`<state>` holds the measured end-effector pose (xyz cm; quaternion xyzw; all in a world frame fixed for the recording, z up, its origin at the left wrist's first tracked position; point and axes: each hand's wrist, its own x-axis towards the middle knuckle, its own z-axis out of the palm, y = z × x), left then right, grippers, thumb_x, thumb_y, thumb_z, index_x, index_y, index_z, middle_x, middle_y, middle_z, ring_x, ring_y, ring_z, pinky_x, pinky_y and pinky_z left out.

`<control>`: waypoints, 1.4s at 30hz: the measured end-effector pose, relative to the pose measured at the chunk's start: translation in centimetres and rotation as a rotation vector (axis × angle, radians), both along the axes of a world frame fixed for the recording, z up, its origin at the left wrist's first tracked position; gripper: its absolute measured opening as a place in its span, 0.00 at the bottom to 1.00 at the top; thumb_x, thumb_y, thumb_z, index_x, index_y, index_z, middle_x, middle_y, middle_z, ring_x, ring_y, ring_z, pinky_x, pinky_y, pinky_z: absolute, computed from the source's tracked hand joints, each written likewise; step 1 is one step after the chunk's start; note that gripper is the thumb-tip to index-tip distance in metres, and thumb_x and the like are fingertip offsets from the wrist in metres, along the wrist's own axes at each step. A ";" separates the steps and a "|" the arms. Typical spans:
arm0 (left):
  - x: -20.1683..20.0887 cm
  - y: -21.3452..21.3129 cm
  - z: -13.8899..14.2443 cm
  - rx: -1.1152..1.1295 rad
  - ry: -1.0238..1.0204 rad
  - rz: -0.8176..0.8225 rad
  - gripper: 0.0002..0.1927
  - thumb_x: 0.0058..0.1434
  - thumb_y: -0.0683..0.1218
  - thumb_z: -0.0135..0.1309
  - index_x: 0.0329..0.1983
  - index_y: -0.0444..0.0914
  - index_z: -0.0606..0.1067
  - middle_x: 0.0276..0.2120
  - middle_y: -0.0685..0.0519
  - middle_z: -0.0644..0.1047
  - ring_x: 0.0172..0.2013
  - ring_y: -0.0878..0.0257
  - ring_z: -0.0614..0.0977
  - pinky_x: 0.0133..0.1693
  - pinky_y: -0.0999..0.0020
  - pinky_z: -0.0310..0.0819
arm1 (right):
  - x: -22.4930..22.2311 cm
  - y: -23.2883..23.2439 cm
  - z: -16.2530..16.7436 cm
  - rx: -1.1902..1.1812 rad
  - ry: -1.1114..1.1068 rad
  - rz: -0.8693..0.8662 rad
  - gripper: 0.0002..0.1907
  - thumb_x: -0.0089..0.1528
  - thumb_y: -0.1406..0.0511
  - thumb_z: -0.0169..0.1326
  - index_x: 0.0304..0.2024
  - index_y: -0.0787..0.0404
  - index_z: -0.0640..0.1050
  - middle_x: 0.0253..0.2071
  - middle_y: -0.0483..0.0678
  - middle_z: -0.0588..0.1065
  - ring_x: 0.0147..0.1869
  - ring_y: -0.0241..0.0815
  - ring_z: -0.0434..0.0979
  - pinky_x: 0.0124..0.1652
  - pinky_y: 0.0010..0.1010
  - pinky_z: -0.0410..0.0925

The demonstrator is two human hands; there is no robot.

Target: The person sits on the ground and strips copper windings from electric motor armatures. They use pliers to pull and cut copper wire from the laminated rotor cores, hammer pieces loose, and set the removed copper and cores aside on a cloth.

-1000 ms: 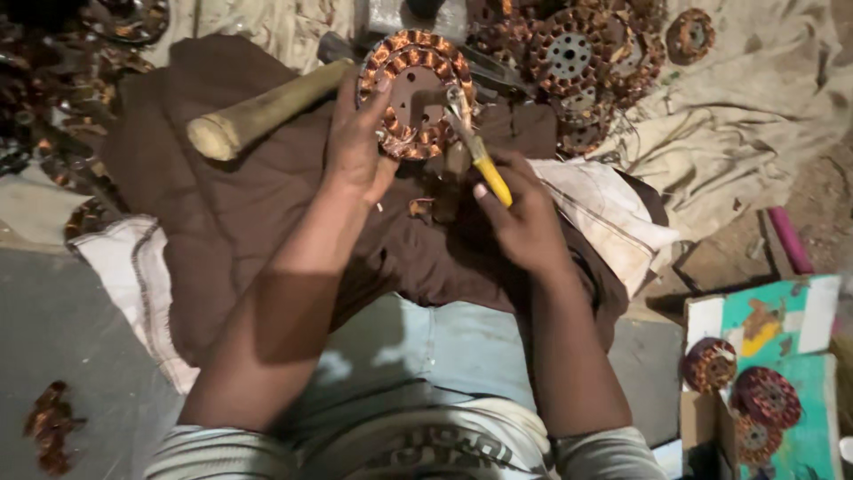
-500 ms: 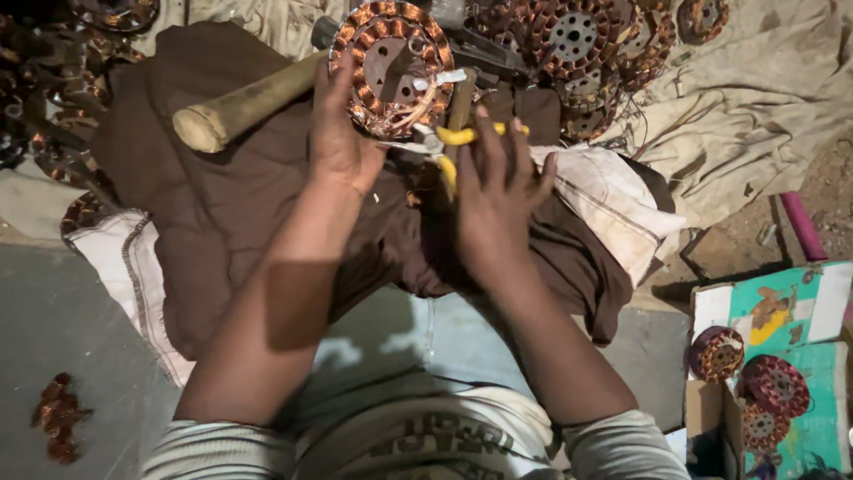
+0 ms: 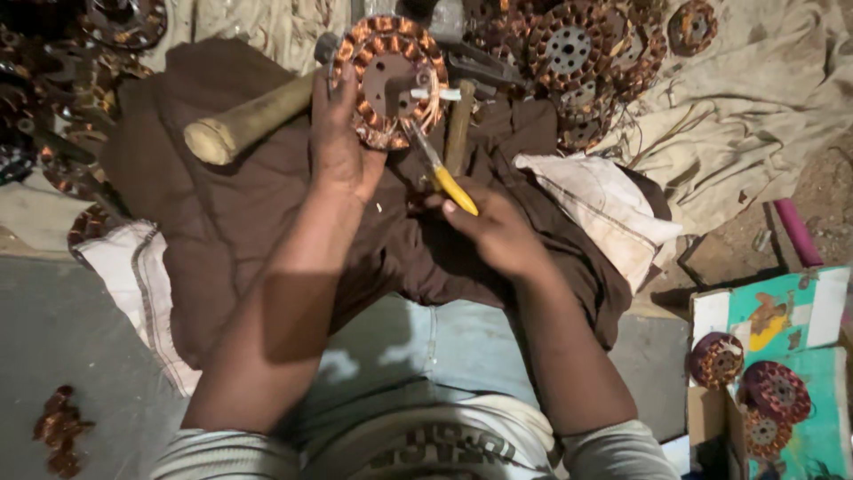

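Observation:
My left hand (image 3: 340, 138) grips the left rim of a round motor stator (image 3: 391, 80) wound with copper coils, held tilted over a dark brown cloth (image 3: 222, 222) on my lap. My right hand (image 3: 498, 233) holds a yellow-handled tool (image 3: 442, 173) whose metal tip reaches up to the stator's lower right edge, by a bundle of pale wires. A wooden-handled hammer (image 3: 249, 120) lies on the cloth just left of my left hand.
Several more copper-wound stators (image 3: 577, 53) are piled at the top right and along the left edge. A white folded rag (image 3: 604, 209) lies right of my hands. A cardboard box (image 3: 782, 356) with stators sits at the lower right. Copper scraps (image 3: 58, 431) lie lower left.
My right hand has slid down from the stator, with the yellow-handled tool now angled up to the stator's lower right edge. The stator has shifted slightly in my left hand.

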<state>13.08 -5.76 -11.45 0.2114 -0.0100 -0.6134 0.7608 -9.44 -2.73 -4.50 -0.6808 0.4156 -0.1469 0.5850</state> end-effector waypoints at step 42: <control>-3.5 0.5 -3.0 0.137 -0.255 -0.207 0.14 0.67 0.41 0.60 0.52 0.32 0.72 0.43 0.47 0.80 0.41 0.60 0.83 0.43 0.62 0.82 | -0.9 -1.9 0.6 -0.021 -0.055 -0.746 0.14 0.72 0.58 0.53 0.47 0.63 0.77 0.32 0.36 0.70 0.33 0.26 0.64 0.34 0.21 0.60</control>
